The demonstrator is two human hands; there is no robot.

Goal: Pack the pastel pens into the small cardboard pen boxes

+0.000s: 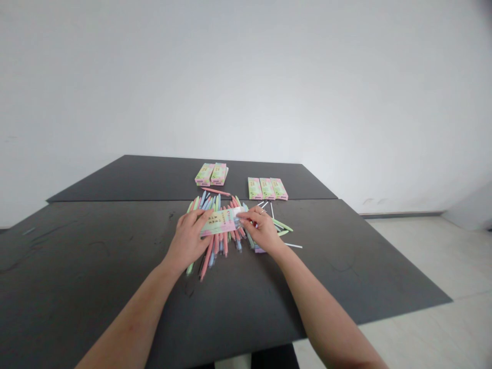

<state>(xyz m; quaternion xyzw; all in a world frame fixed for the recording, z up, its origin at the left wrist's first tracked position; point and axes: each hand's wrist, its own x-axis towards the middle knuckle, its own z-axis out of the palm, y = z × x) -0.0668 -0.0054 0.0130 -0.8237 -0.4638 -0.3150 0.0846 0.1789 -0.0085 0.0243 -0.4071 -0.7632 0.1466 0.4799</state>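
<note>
The pastel pen box [222, 222] sits just above the heap of coloured pens [219, 241] mid-tabletop [96, 266], your left hand [189, 237] gripping its left end while your right hand [260, 228] pinches the right end, where the flap would be. Keep the left grip steady and level and work that end with your right fingertips only, so the box stays clear of the pens. The box's print and open end are too small to make out, and your hands hide the pens beneath them.
</note>
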